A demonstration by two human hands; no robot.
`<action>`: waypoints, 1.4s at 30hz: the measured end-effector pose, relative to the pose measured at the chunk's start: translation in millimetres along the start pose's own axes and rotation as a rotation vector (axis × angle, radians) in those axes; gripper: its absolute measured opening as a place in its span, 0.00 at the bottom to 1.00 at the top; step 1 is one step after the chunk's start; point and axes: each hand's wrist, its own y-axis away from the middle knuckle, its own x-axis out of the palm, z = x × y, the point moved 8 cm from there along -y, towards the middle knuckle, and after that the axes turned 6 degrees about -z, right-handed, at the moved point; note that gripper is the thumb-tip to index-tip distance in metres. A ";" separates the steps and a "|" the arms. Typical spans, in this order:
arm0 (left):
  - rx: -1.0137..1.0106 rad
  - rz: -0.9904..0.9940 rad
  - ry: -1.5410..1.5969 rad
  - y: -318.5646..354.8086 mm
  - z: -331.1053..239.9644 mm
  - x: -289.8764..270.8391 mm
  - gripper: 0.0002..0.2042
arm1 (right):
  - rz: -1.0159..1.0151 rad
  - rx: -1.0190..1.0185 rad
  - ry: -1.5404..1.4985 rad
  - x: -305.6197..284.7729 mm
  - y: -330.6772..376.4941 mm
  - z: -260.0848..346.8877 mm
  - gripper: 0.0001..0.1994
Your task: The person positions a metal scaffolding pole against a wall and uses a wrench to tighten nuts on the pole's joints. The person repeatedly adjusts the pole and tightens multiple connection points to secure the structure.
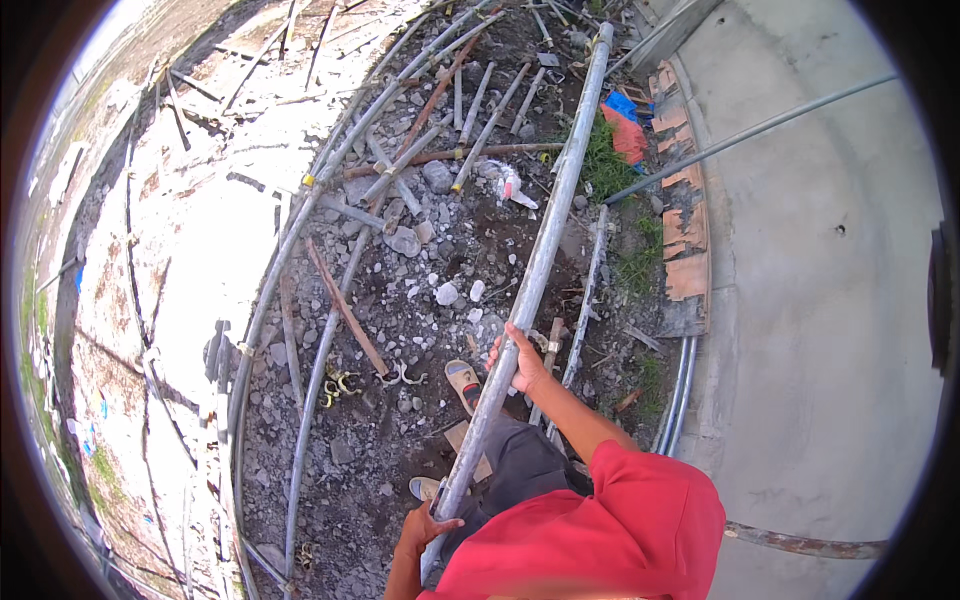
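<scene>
A long grey metal scaffold pipe (552, 218) runs slantwise in front of my body, from near my waist up toward the wall side. My right hand (520, 362) is wrapped round its middle part, thumb over the top. Lower down, near the pipe's close end, my left hand (428, 526) grips it with the fingers partly hidden beneath. The pipe is held off the ground and passes above my sandalled feet (462, 386).
Several long pipes (318, 385) lie on the left, with short pipes (490, 125) farther off. Rubble and stones (447, 294) cover the ground. Metal clamps (340, 387) lie near my feet. A concrete wall (800, 300) rises on the right, with a slanting pipe (750, 135) against it.
</scene>
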 end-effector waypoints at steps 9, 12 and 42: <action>-0.124 0.001 -0.120 -15.0 -0.9 30.5 0.34 | -0.007 0.091 -0.130 -31.2 -16.0 2.1 0.20; -0.106 -0.029 -0.243 -34.0 -19.6 22.2 0.34 | 0.060 0.077 -0.093 -28.0 -40.4 13.8 0.21; -0.155 -0.552 -0.055 -178.6 -216.7 -150.1 0.22 | -0.436 -0.033 0.147 -178.2 -207.4 105.9 0.18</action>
